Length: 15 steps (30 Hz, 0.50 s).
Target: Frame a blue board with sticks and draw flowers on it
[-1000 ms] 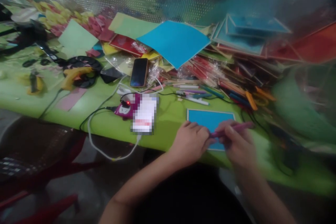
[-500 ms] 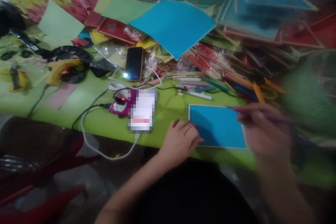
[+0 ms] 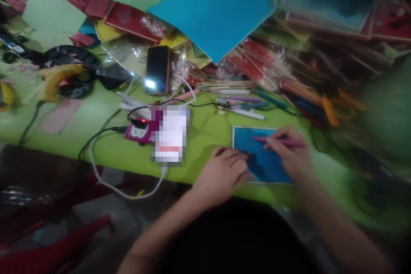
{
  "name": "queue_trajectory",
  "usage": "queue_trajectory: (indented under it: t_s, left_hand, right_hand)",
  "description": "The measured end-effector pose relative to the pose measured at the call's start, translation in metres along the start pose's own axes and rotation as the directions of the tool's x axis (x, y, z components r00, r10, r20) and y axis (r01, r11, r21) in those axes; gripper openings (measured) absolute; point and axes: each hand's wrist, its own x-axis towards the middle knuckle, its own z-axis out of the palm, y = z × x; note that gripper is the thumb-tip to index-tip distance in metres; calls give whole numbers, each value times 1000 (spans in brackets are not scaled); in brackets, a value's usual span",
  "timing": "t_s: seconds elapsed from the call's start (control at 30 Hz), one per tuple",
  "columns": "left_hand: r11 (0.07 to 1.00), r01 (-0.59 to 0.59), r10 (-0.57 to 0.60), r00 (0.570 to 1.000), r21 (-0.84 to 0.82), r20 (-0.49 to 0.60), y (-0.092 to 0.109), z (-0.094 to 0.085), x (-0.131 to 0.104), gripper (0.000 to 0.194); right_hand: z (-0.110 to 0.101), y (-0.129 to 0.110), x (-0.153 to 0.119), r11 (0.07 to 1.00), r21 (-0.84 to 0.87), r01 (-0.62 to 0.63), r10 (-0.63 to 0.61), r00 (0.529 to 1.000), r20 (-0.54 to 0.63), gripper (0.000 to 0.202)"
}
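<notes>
The right hand (image 3: pixel 291 153) grips a pink pen (image 3: pixel 261 139) over a blue card (image 3: pixel 269 165), at whose left edge the empty left hand (image 3: pixel 225 172) rests, best pressing firmly to prevent slipping.

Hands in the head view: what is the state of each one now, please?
Left hand: open, loosely curled, at the left edge of the blue panel.
Right hand: closed, holding a pink pen over the panel.

Magenta colours the pen (image 3: pixel 282 141); the card (image 3: pixel 271 167) is plain blue with pale cream edging (image 3: pixel 233 138) — the tabletop (image 3: pixel 207 126), lime green. Bright blue fills the large sheet (image 3: pixel 213 13), pale green the smaller sheet (image 3: pixel 51 13). The glue gun (image 3: pixel 53 82) is yellow, the paper strip (image 3: pixel 61 116) pink — the power strip (image 3: pixel 138 132) purple and white.
</notes>
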Motion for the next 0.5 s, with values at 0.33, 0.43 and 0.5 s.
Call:
queue_trajectory:
  t_s: [0.33,0.43,0.5]
  left_hand:
    - [1000,1,-1,999,-16,34,-1,-2,0,27]
    - [1000,7,-6,999,-31,41,-1,-3,0,26]
    - [999,9,-7,999,-35,44,-1,-3,0,26]
  right_hand:
    - [6,-4,1,998,-56,15,-14,1000,14,21]
    - [6,-3,1,998,-66,14,-12,1000,27,20]
    - [5,-4,0,997,-73,19,-16,999,35,19]
